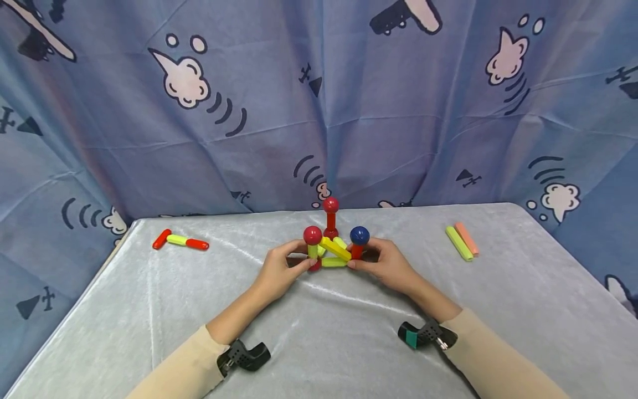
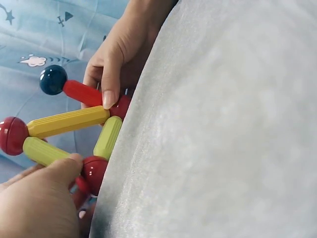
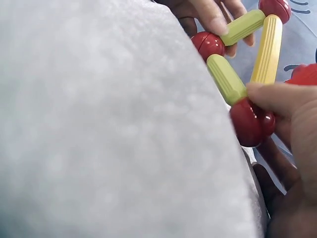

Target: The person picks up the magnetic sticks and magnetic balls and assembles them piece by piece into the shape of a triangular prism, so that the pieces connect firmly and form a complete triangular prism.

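A frame of toy magnetic rods and balls stands at the table's far middle. My left hand point(image 1: 281, 269) pinches its left upright green rod point(image 2: 43, 151), close to the lower red ball point(image 2: 94, 169); another red ball point(image 1: 312, 235) tops that rod. From there a yellow rod point(image 1: 336, 249) slopes down to the right corner. My right hand point(image 1: 391, 266) grips that corner, its thumb at the yellow rod's lower end and fingers behind the base ball point(image 3: 246, 122). Above this corner, a red rod point(image 2: 84, 93) carries a blue ball point(image 1: 359, 235). A green rod point(image 3: 226, 79) joins both front corners.
At the frame's back rises a red post point(image 1: 331, 221) topped by a red ball point(image 1: 331, 205). Red and green rods point(image 1: 180, 240) lie joined at the table's left. A green rod point(image 1: 459, 243) and an orange rod point(image 1: 466, 239) lie at right. Behind hangs a blue patterned curtain point(image 1: 279, 111).
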{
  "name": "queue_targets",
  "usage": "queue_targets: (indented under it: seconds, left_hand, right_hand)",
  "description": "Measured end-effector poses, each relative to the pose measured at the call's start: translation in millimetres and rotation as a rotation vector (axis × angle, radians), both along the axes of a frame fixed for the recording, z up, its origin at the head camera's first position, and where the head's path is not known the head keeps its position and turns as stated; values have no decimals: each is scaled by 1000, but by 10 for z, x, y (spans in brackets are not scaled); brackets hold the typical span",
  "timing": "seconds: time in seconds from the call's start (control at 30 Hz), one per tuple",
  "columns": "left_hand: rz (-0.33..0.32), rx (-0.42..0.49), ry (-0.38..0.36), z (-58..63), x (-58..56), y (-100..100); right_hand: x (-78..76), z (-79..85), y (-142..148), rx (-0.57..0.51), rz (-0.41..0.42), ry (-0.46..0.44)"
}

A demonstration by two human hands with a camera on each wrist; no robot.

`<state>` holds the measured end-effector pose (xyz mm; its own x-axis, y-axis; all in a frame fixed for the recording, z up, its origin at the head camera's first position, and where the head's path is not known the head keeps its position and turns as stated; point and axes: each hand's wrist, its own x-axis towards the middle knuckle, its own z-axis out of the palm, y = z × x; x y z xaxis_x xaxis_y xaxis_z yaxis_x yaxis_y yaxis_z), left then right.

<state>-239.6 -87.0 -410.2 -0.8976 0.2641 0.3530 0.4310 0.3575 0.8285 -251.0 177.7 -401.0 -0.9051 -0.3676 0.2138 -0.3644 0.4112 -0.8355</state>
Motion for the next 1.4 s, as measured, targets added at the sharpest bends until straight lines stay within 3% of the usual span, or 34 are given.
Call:
queue_targets:
  seconds: [0.1,0.27,0.37,0.47,0.53,0.67,0.77,0.87,0.93,1.17,1.3,1.4]
  left_hand:
    - [49,-3,-9,-18,-11,-8]
    - [228,4,2,-28,-49,-25]
    - [268,12,-8,-24,-52,-35]
    - [200,37,-52,-27,-49,-25]
    - [122,39,-81,-26,-42,-13]
    - [-46,-51,-92,-23,-17,2]
    - [-111,-164,-116,-13,5,11]
    - [-102,-225,-154,-3,25,20]
    - [-75,-211,-158,0,30,23]
    - [-57,-76,38,-25,8,22]
    - [-70,-58,70,-39,10,20]
    - [-75,-67,63,-45,19,28]
  right_hand:
    - [13,1,-2,-8,29,-22]
    - [24,6,14,-70,175,-95]
    - [10,-1,11,-72,101,-64]
    - [-5,-14,15,-9,-64,-19]
    - [-11,-17,15,46,-117,-15]
    - [-19,-24,20,76,-97,-19]
    - [-22,-33,40,67,-80,2]
    - [-22,-42,60,110,-61,22]
    - [-21,-48,65,139,-53,26]
    - [-11,-57,46,157,-122,42]
    - [-16,-53,39,166,-135,50]
    - [-36,41,123,232,-47,35]
